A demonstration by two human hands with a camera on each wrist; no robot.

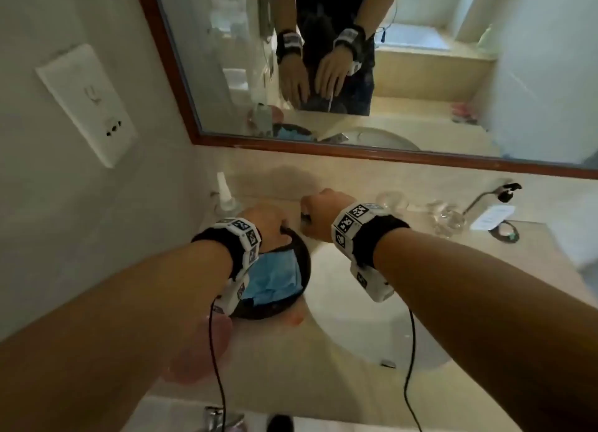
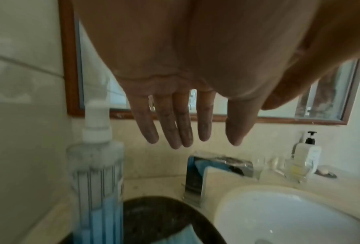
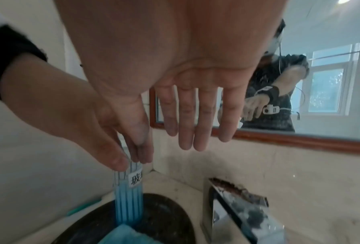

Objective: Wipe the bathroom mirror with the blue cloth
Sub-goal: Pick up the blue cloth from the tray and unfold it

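The cloth [image 1: 270, 278], blue and folded, lies in a dark tray [image 1: 302, 270] on the desk [image 1: 339, 367], left of the basin [image 1: 356, 318]; nothing touches it yet. The mirror [image 1: 453, 76] hangs above, in a brown frame.

By my reading this is the opening step: the wipe has not begun. The left hand [image 2: 175, 107] hangs over the tray's far edge with straight, slightly spread fingers, beside the spray bottle [image 2: 97, 173], which holds blue liquid. In the right wrist view its fingertips seem to meet the bottle's shoulder, though contact is unsure. The right hand [image 3: 195, 102] hovers near the tap [image 3: 237, 211], fingers straight and close together, holding nothing.

Next, I judge, comes either lifting the bottle to mist the glass or picking the cloth out of the tray; either calls for the fingers to curl firmly.

Count: one cloth, one tray, one spray bottle, one tap, one pump bottle [image 2: 307, 151] and at least two drinking glasses [image 1: 448, 219] at the right.
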